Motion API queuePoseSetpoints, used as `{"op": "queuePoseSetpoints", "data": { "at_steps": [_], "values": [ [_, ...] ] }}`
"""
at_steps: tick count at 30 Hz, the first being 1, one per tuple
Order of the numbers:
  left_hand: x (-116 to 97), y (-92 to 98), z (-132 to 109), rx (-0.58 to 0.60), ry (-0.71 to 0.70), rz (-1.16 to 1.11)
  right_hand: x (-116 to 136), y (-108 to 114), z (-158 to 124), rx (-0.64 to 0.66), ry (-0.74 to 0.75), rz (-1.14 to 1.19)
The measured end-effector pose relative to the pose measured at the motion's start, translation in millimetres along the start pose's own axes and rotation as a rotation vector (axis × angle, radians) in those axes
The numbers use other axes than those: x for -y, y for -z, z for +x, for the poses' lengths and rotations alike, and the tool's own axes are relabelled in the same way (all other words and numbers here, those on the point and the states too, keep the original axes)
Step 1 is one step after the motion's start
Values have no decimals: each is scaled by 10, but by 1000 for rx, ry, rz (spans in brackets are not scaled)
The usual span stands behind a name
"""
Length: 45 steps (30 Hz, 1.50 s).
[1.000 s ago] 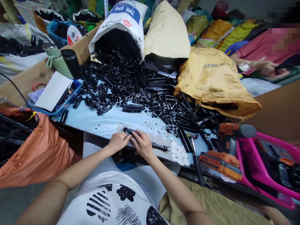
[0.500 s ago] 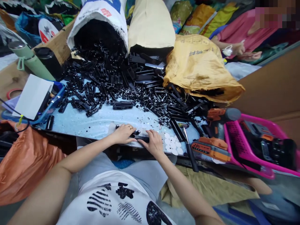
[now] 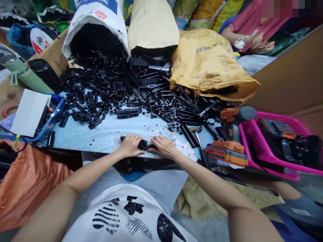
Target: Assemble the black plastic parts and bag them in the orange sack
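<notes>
At the near edge of the light-blue worktop (image 3: 106, 130), my left hand (image 3: 131, 145) is closed over a black part (image 3: 142, 144), whose knobbed end shows right of the fingers. My right hand (image 3: 163, 146) is closed on the other end of the same part, with the fingers wrapped over it. Most of the part is hidden by the hands, so its exact kind cannot be made out. White round discs (image 3: 185, 149) lie just right of my right hand. A hammer (image 3: 201, 144) with a black handle lies beyond them.
Black metal parts (image 3: 93, 80) and pins (image 3: 158, 104) spill from a white sack (image 3: 101, 22), a cream sack (image 3: 153, 23) and a yellow sack (image 3: 207, 67). An orange cordless drill (image 3: 228, 148) stands beside a pink basket (image 3: 252, 141). At left is a blue tray (image 3: 54, 116). Another person's hands (image 3: 259, 43) show at the back right.
The camera view has shifted slightly. My right hand has turned flatter, with its fingers now lying across the black part. My left hand keeps its hold.
</notes>
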<state>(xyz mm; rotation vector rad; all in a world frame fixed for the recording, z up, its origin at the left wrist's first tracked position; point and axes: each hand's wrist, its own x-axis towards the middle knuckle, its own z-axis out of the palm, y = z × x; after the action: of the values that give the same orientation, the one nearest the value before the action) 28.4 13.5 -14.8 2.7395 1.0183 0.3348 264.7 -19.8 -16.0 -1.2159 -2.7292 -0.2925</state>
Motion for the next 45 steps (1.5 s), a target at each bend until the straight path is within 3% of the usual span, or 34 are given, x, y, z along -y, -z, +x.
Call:
{"op": "queuePoseSetpoints", "data": {
  "at_steps": [6, 9, 13, 15, 19, 22, 23, 25, 27, 29, 32, 38, 41, 43, 45],
  "values": [
    [-104, 0, 80, 45, 120, 78, -20, -231, 44, -115, 33, 190],
    [-91, 7, 73, 40, 108, 76, -113, -331, 67, -182, 87, 275],
    [-69, 10, 73, 49, 80, 58, -336, -358, 147, -126, 302, 324],
    [-83, 1, 80, 48, 107, 64, -361, -356, 186, -102, 322, 330],
    [-135, -4, 75, 48, 150, 96, -199, -273, 164, -89, 99, 293],
    [-158, 16, 60, 66, 131, 109, -153, -76, -41, -44, -103, 225],
    [-160, 24, 58, 73, 129, 111, -176, 5, -162, -47, -245, 171],
    [-162, 39, 63, 88, 132, 108, -239, 157, -468, -60, -670, 2],
    [-164, 51, 79, 102, 139, 101, -269, 254, -800, 9, -1078, -173],
    [-177, 59, 90, 118, 146, 86, -232, 274, -1071, 148, -1269, -280],
    [-236, 64, 48, 100, 177, 80, -122, 201, -1242, 259, -1290, -358],
    [-361, -12, -271, -7, 197, 144, -134, 132, -1083, 362, -1362, -383],
    [-326, -83, -379, -4, 170, 138, -182, 261, -1018, 348, -1432, -228],
    [-292, -119, -403, -16, 150, 134, -166, 435, -949, 275, -1471, -94],
    [-271, -140, -407, -30, 147, 129, -79, 672, -826, 163, -1409, 65]
  ]
}}
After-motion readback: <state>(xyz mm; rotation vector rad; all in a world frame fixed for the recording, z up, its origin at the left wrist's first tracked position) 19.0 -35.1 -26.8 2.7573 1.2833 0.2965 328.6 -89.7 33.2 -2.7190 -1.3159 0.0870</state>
